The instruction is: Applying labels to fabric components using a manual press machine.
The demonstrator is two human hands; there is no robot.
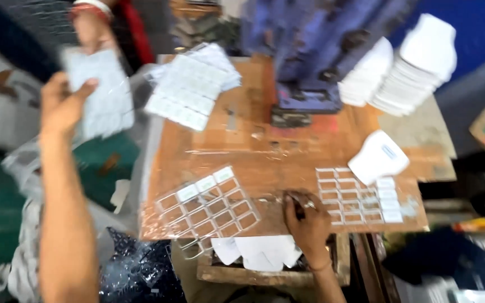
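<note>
Two hands of the person show: the left hand [63, 104] is raised at the upper left, its fingers closed around one white sheet of small blister cells [101, 95], held in the air off the left edge of the tabletop [265, 160]; a second person's hand [91, 25], with a bangle at the wrist, touches the same sheet from above. The right hand [305, 216] rests near the front edge of the tabletop, fingers curled over a small dark object [297, 203] too blurred to identify. Two clear punched-out grids lie flat on the wood: one grid at the front left [209, 207], with a few white pieces left in its cells, and one grid at the right [355, 199], just beside the right hand. One pile of filled white sheets [193, 84] lies at the back left. Two stacks of white cards [408, 67] stand at the back right, and one single white card [378, 157] lies in front of them. One blue machine [315, 56] stands at the back centre. The tabletop is worn brown wood, scuffed and stained. A few loose white pieces [259, 251] sit on a lower ledge in front, and the floor at the left is green.
</note>
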